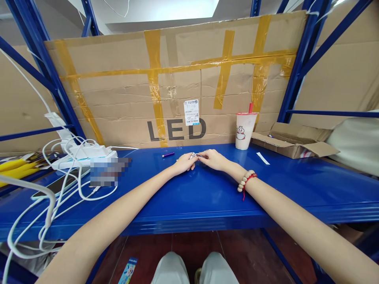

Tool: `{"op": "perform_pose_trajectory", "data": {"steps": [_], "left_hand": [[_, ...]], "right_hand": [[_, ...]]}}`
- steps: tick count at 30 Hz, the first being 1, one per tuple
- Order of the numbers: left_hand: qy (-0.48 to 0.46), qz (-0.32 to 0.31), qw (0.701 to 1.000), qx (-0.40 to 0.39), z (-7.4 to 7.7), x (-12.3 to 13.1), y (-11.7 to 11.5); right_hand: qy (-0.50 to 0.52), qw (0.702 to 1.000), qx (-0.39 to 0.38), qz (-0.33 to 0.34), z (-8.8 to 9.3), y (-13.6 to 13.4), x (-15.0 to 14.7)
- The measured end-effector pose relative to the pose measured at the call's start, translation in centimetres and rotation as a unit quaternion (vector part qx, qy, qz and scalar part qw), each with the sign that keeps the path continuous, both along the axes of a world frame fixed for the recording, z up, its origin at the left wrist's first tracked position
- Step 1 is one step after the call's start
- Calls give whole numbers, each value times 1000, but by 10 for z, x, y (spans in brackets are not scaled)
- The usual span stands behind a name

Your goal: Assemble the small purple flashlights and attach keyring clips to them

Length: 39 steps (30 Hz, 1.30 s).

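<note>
My left hand [185, 163] and my right hand [213, 159] meet over the middle of the blue shelf, fingertips close together. Between them shows a small white-and-silver object [193, 155], too small to name. The left fingers are closed around it. My right thumb and index finger are pinched at its right side, on what looks like a thin end of it; the exact grip is partly hidden. A short purple pen-like stick [168, 155] lies just left of the left hand, apart from it.
A cup with a red straw [246, 131] stands at the back right, beside an open cardboard box [291, 139] and a white strip [263, 158]. White cables [79, 185], a power strip [85, 157] and a phone [60, 183] crowd the left. A taped cardboard sheet [124, 106] closes the back.
</note>
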State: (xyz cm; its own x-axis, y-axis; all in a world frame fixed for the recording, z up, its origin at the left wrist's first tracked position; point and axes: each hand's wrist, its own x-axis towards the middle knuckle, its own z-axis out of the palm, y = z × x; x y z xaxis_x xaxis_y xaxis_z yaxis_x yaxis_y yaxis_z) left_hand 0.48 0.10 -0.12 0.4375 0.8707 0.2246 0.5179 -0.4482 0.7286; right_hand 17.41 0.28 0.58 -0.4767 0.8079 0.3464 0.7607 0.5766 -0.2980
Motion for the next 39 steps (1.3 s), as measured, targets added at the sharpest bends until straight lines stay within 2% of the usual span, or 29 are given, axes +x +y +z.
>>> {"op": "perform_pose_trajectory", "data": {"steps": [7,22,39], "left_hand": [[-4,2,1000,-6,3,1,-4],[9,9,1000,-11,4,2,-6],[20,-9,1000,18,0,0,-2]], "right_hand": [[5,1000,-8,-9,-2,3,0],[2,1000,-25,-17,4,-6,-2],[-4,1000,-27,5,0,2,2]]}}
